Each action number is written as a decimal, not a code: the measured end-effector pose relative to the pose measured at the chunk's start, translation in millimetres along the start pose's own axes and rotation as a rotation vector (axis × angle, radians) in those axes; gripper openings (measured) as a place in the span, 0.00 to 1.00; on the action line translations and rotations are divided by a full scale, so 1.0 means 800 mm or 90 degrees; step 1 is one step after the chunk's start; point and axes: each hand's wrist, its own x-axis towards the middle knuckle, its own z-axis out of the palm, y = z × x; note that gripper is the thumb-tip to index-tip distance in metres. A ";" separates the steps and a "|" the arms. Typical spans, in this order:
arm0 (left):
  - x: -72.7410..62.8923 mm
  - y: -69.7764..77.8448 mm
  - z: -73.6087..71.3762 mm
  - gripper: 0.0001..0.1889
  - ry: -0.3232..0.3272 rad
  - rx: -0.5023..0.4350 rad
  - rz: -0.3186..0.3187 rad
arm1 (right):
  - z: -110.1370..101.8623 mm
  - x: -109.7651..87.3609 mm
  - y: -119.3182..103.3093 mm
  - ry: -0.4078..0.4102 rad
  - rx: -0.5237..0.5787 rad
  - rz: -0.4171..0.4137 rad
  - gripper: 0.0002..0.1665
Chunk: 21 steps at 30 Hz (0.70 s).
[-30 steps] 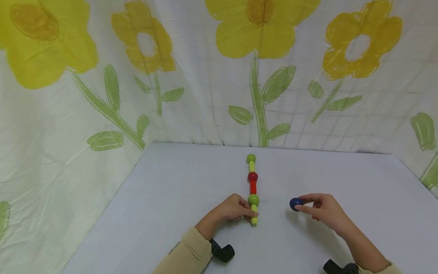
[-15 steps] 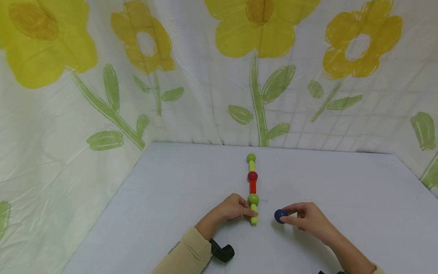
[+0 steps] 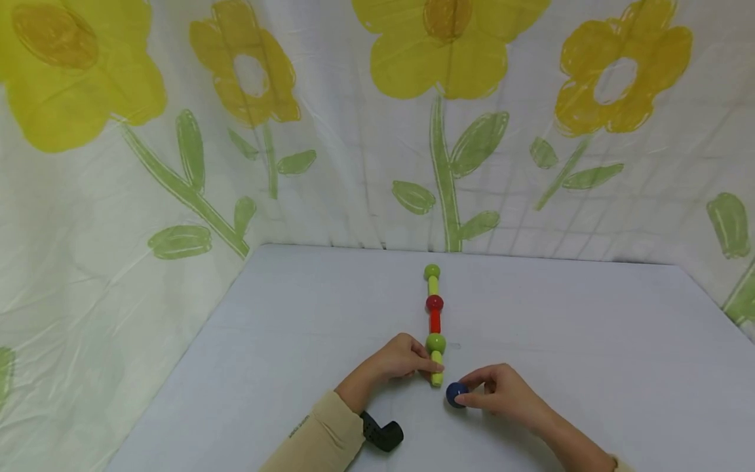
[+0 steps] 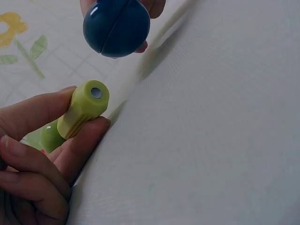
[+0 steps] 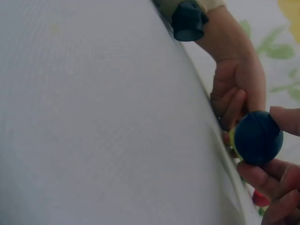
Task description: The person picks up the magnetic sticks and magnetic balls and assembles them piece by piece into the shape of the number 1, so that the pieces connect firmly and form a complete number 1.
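Note:
My left hand (image 3: 401,357) pinches the near yellow-green rod (image 4: 84,108) between thumb and finger; its free end shows a small grey disc. That rod ends a straight chain on the table: a green ball (image 3: 436,343), a red rod (image 3: 435,321), a red ball (image 3: 434,303), another yellow-green rod (image 3: 433,285) and a far green ball (image 3: 432,271). In my right hand (image 3: 501,393) a dark blue ball (image 3: 457,395) is held between thumb and fingertips. It sits just right of and nearer than the rod's free end, with a small gap between them in the head view.
A white table (image 3: 295,301) lies under everything, its far edge meeting a white curtain (image 3: 354,164) printed with yellow flowers. A black wrist device (image 3: 383,434) sticks out from the left sleeve (image 3: 327,429) over the table.
My right hand has carried the blue ball left and toward me, close to the rod's free end. My left hand keeps its pinch in the same place.

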 end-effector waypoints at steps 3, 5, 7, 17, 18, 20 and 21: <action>0.000 -0.001 0.000 0.12 -0.003 -0.003 0.003 | 0.007 0.003 -0.001 -0.012 0.002 -0.005 0.21; -0.001 0.000 -0.001 0.12 -0.005 -0.006 0.005 | 0.011 0.005 -0.003 -0.017 0.004 -0.006 0.21; -0.002 0.000 -0.001 0.12 -0.007 -0.011 0.007 | 0.016 0.006 -0.005 -0.024 0.009 -0.002 0.22; -0.003 0.003 -0.002 0.12 -0.012 -0.011 0.010 | 0.030 0.011 -0.011 -0.023 0.022 0.045 0.24; -0.003 0.003 -0.003 0.12 -0.013 -0.012 0.011 | 0.031 0.011 -0.011 -0.023 0.023 0.046 0.25; -0.004 0.003 -0.003 0.12 -0.016 -0.012 0.014 | 0.033 0.012 -0.011 -0.023 0.022 0.049 0.25; -0.004 0.003 -0.003 0.12 -0.017 -0.012 0.015 | 0.034 0.012 -0.012 -0.022 0.023 0.050 0.25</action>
